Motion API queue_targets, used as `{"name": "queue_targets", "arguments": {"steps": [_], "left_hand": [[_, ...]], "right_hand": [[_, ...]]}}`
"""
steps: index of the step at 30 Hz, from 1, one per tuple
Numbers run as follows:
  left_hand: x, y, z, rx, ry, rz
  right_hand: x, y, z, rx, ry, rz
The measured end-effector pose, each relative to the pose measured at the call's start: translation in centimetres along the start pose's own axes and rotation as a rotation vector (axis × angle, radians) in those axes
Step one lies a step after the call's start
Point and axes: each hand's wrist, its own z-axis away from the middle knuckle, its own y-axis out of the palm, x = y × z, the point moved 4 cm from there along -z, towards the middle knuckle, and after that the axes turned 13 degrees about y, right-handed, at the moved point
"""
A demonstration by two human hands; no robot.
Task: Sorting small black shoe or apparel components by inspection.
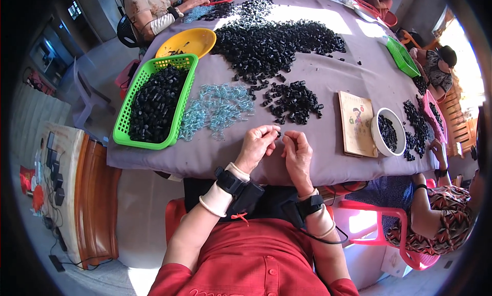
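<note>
Just over the table's near edge, my left hand pinches a small black plastic piece between thumb and fingertips. My right hand is closed close beside it, its thumb and fingers pressed together at the same piece; whether it grips anything more is hidden. Beyond the hands lies a small heap of black cylindrical plastic pieces. To its left spreads a pile of clear bluish small pieces. At the left a green basket is filled with black pieces.
A large black heap covers the table's middle, with a yellow bowl at its left. To the right lie a worn booklet and a white bowl of black pieces. Other people sit around the table; one is close on the right.
</note>
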Motion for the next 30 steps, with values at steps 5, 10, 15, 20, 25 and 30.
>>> {"name": "queue_targets", "arguments": {"steps": [5,10,15,20,25,30], "left_hand": [[-0.1,0.0,0.0,-0.019,0.002,0.017],[0.1,-0.2,0.0,-0.017,-0.004,0.004],[0.1,-0.8,0.2,0.014,-0.042,0.137],[-0.1,-0.7,0.4,-0.022,-0.049,0.118],[-0.1,-0.9,0.6,-0.042,-0.071,0.152],[-0.1,-1.2,0.9,-0.039,-0.086,0.231]], "right_hand": [[0.7,0.2,0.3,-0.011,-0.022,0.091],[-0.2,0.3,-0.1,-0.004,-0.101,0.093],[-0.1,0.6,-0.1,0.021,-0.026,0.013],[0.0,0.9,0.1,0.050,-0.037,-0.013],[0.6,1.1,0.3,0.015,-0.120,0.036],[0.7,1.3,0.3,0.058,-0.180,0.006]]}}
